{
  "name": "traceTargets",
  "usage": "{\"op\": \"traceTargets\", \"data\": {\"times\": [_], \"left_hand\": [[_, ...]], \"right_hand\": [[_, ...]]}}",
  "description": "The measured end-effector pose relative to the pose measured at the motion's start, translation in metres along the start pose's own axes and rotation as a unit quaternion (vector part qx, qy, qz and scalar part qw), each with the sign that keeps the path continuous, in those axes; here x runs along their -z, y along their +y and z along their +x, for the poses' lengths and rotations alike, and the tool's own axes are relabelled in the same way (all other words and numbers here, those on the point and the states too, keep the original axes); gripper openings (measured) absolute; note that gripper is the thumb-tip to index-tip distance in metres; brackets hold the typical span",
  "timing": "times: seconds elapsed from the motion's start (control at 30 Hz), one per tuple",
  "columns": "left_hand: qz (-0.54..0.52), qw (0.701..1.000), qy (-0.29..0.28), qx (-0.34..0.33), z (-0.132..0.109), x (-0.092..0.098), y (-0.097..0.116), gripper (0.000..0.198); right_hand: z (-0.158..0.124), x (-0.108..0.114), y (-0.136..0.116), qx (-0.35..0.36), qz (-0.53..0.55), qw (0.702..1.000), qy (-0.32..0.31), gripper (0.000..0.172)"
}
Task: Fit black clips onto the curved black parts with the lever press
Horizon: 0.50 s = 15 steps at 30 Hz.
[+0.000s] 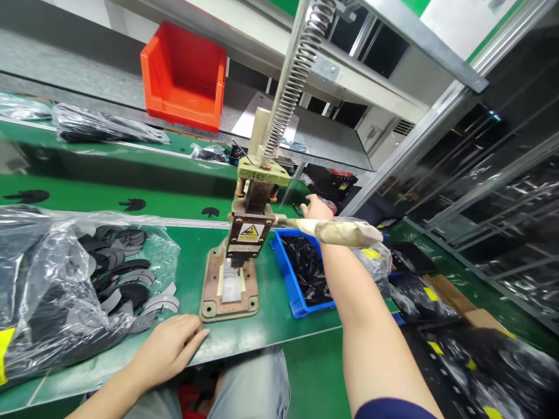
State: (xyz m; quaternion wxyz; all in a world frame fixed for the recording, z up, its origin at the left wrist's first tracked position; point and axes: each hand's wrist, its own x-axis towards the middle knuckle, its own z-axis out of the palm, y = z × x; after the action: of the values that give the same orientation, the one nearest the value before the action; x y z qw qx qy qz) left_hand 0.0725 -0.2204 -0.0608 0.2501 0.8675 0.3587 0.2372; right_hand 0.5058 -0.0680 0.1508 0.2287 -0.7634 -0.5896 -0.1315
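Note:
A small hand press (pixel 247 233) stands on the green bench, its rusty base plate (pixel 209 291) bolted flat and a long spring (pixel 297 75) rising from its top. My left hand (pixel 168 346) lies flat on the bench edge just in front of the base plate, fingers stretched out, holding nothing. My right hand (pixel 315 208) reaches far past the press's taped lever handle (pixel 338 231), over the back of a blue tray (pixel 293 291) of small black parts. Its fingers look spread; what they touch is hidden.
A clear plastic bag (pixel 52 291) of flat black curved pieces lies at the left. A red bin (pixel 183 75) sits on the back shelf. More bagged black parts (pixel 414 285) and a cardboard box (pixel 463 308) lie to the right. Loose black pieces lie on the green conveyor strip (pixel 131 203).

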Motion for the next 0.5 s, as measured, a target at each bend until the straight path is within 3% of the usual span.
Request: {"op": "traceTargets", "data": {"times": [0.07,0.17,0.4,0.5], "left_hand": [[-0.002,1.000,0.003,-0.002,0.000,0.000,-0.001,0.028],[-0.005,1.000,-0.001,-0.002,0.000,0.000,-0.002,0.029],[0.009,1.000,-0.029,0.006,-0.002,-0.001,-0.004,0.031],[0.021,0.999,-0.037,0.007,-0.003,0.000,-0.002,0.032]], "right_hand": [[0.009,-0.003,0.009,-0.030,-0.021,0.999,-0.031,0.044],[-0.004,-0.011,0.027,-0.035,-0.036,0.994,-0.101,0.043],[-0.106,-0.033,0.063,-0.013,-0.061,0.935,-0.348,0.040],[-0.140,-0.041,0.064,-0.014,-0.075,0.920,-0.384,0.041]]}}
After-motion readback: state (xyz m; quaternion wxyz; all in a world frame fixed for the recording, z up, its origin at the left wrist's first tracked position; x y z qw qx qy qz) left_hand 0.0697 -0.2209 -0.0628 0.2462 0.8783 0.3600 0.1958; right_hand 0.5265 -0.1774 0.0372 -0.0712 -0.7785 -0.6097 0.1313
